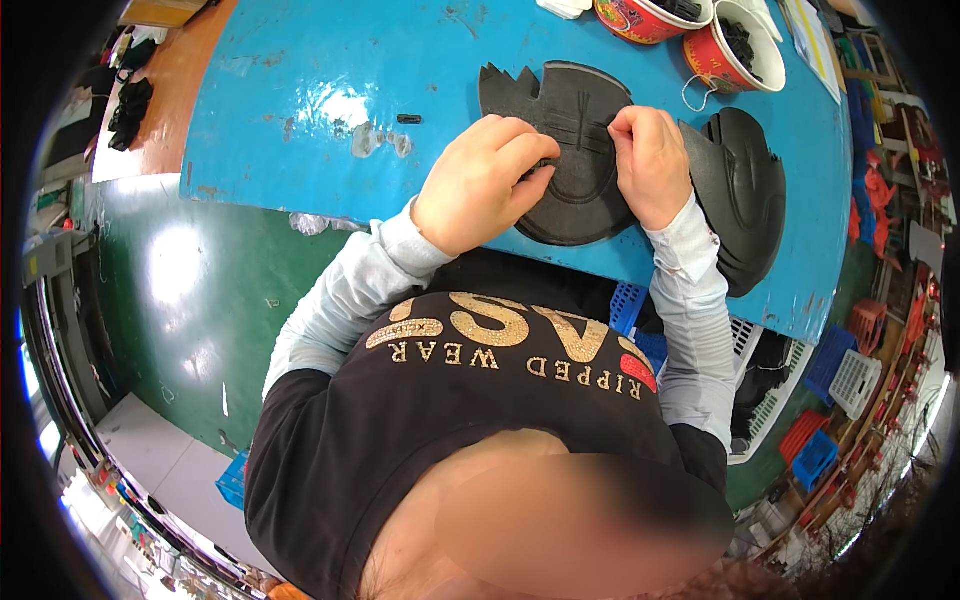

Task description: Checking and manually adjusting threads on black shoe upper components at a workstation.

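Black moulded piece [585,155] flat on the worktop [270,110], upper centre of the frame;
left hand [480,182] and right hand [653,168] reach over opposite sides, probably steadying it evenly; fingers bunched narrow; cannot tell whether they grip anything.

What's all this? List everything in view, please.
Glossy tabletop: one, blue, upper middle
Ridged moulded panel: one, black, tabletop's near side
Curved piece: at least one, black, tabletop's right
Small oblong bit: one, black, left of panel
Round patterned tubs of dark bits: two, mostly red, top right
Plastic crates: several, blue, white, red, lower right
Floor: one, green, left
Edge clutter: uncountable, mixed, outer edges
Lettered shirt: one, black, lower middle
Sleeves: two, pale blue, forearms
Left hand: one, bare, at panel's left
Right hand: one, bare, panel's right
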`<state>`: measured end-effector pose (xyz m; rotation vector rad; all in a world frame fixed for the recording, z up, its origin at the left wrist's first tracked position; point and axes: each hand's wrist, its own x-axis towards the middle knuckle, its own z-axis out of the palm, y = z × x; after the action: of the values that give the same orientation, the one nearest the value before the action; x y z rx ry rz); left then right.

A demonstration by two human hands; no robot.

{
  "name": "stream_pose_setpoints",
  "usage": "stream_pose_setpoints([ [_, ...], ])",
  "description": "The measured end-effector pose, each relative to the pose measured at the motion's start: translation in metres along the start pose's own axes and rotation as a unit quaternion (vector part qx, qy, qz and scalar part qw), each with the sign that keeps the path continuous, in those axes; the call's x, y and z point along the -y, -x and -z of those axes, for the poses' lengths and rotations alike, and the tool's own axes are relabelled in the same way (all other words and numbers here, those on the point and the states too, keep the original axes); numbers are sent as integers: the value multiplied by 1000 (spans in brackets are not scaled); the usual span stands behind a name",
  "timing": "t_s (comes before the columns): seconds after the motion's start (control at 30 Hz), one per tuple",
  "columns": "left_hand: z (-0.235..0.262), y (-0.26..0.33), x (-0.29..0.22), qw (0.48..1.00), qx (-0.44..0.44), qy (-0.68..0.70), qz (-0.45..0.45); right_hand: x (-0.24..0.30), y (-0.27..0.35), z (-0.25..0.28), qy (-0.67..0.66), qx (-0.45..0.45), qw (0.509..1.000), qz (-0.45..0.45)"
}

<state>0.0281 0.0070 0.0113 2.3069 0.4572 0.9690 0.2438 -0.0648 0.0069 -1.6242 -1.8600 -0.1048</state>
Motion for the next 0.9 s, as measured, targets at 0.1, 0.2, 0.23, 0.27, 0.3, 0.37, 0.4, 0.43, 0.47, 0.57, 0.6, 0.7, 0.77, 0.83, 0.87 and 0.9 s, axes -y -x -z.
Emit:
stream_pose_setpoints([
  [0.1, 0, 5, 1, 1000, 8, -15, 16, -2, -2, -2, 30, 26, 998, 38],
  [0.2, -1, 3, 1, 999, 7, -13, 31, -3, -5, -2, 45, 41, 997, 56],
  [0.23, 0, 2, -1, 999, 14, -31, 29, -4, -6, -2, 43, 44, 996, 66],
  [0.27, 0, -1, -2, 998, 20, -49, 27, -4, -6, -1, 43, 45, 996, 65],
  [0.3, 0, -5, -3, 998, 21, -48, 28, -4, -5, -1, 47, 49, 995, 66],
  [0.37, -2, -14, -2, 996, 40, -82, -9, -3, -6, -1, 49, 54, 995, 69],
  [0.4, -3, -17, -2, 996, 39, -82, -9, -2, -8, -1, 43, 54, 995, 76],
  [0.43, -4, -21, -1, 993, 51, -104, -16, -1, -8, -1, 38, 54, 994, 82],
  [0.47, -6, -23, -1, 990, 62, -126, -23, -2, -7, -1, 38, 54, 994, 81],
  [0.57, -10, -26, 2, 984, 78, -160, -21, -7, -3, -4, 24, 45, 996, 71],
  [0.6, -10, -26, 3, 984, 78, -160, -21, -8, -1, -6, -6, 27, 998, 59],
  [0.7, -11, -24, 5, 981, 84, -172, -25, -7, -2, -3, -19, 28, 998, 54],
  [0.77, -13, -25, 6, 980, 81, -179, -30, -6, -5, -1, -1, 47, 997, 63],
  [0.83, -13, -28, 6, 978, 87, -188, -33, -6, -7, 0, 15, 67, 994, 83],
  [0.87, -14, -29, 6, 976, 91, -196, -36, -4, -8, 0, 15, 66, 994, 82],
  [0.9, -15, -31, 6, 976, 92, -196, -36, -2, -8, 0, 23, 66, 995, 69],
])
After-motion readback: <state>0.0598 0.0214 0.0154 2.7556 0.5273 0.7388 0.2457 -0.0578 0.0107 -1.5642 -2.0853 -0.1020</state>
